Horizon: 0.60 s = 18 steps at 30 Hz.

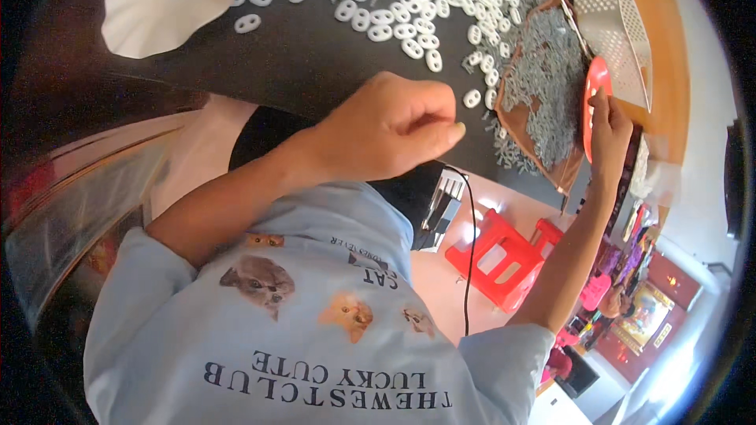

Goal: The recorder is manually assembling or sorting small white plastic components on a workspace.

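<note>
My left hand (398,130) is above the near edge of the dark table, its fingers curled in and the thumb closed toward them. Whatever it might hold is hidden. Farther right, my right hand (613,130) has thumb and fingers closed at a red-handled tool (598,71) with a thin metal shaft; its exact kind is unclear. Beside that tool lies a brown-edged tray or cloth (516,122) heaped with small grey plastic pieces (543,71). Many white oval pieces with two holes (425,27) are spread over the table beyond my left hand.
A white scalloped dish (169,4) stands at the far left of the dark table (315,55). A white perforated basket (618,31) stands at the far right. Below the table are a red plastic stool (504,260) and a hanging black cable (471,267).
</note>
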{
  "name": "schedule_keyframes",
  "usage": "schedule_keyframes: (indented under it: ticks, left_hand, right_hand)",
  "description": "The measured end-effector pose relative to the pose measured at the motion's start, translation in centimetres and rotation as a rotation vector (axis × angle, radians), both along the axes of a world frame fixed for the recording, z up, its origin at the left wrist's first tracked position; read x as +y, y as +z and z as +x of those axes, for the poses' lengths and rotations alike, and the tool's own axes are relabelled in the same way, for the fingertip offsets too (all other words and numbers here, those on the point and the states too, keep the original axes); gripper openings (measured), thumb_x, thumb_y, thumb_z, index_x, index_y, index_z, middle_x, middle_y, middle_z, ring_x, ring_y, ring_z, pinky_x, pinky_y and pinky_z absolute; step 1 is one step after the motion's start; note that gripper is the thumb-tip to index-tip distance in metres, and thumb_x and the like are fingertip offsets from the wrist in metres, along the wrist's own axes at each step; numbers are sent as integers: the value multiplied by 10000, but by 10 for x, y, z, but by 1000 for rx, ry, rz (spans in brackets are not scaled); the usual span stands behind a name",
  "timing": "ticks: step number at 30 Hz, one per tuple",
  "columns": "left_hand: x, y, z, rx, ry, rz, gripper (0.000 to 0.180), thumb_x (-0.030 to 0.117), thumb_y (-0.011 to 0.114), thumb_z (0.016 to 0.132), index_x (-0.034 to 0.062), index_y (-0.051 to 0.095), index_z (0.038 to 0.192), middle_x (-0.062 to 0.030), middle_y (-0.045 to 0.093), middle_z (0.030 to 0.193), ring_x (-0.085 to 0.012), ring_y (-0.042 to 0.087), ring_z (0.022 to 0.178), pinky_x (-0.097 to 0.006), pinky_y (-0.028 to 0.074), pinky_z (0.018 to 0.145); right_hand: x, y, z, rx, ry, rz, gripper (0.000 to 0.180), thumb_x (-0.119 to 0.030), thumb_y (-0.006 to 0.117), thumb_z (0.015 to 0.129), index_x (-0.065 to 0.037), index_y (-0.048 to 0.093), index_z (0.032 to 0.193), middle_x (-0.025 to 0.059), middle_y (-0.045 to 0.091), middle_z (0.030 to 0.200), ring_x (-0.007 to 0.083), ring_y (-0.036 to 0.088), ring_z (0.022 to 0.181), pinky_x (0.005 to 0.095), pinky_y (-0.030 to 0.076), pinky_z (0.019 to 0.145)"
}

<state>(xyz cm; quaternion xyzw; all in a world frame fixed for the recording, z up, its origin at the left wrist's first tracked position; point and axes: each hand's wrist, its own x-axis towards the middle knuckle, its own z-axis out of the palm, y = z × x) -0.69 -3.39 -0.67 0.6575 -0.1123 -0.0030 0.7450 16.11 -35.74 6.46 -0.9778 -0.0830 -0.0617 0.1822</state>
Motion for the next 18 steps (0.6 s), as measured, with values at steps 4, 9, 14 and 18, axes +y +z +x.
schedule_keyframes:
  ticks: [4,9,14,18]
  left_hand:
    - [6,2,-2,20,-47,72,195,122,609,879,10,534,738,6,462,582,-51,401,549,-263,326,481]
    - [5,5,-4,36,-20,38,202,129,613,876,20,525,729,-1,449,569,-58,389,530,-267,323,473]
    - [3,-1,-4,-67,26,66,200,118,621,862,15,519,724,-28,446,544,-74,396,504,-291,326,451]
    - [8,0,-4,-54,-13,73,207,107,628,848,16,507,707,-59,446,545,-92,403,489,-306,323,447]
  right_hand:
    - [116,3,-34,54,345,89,264,-215,551,950,32,614,1017,70,568,773,137,526,708,292,434,657]
    - [183,-12,-33,-81,723,-81,264,-124,576,908,-90,598,1169,96,534,866,233,550,729,331,449,658]
    - [204,-28,-13,-146,757,-254,282,-108,575,895,-124,601,1176,128,523,862,315,564,710,402,459,634]
    - [216,-26,-9,-187,772,-174,267,-102,574,893,-116,611,1157,124,528,874,292,570,706,379,457,624]
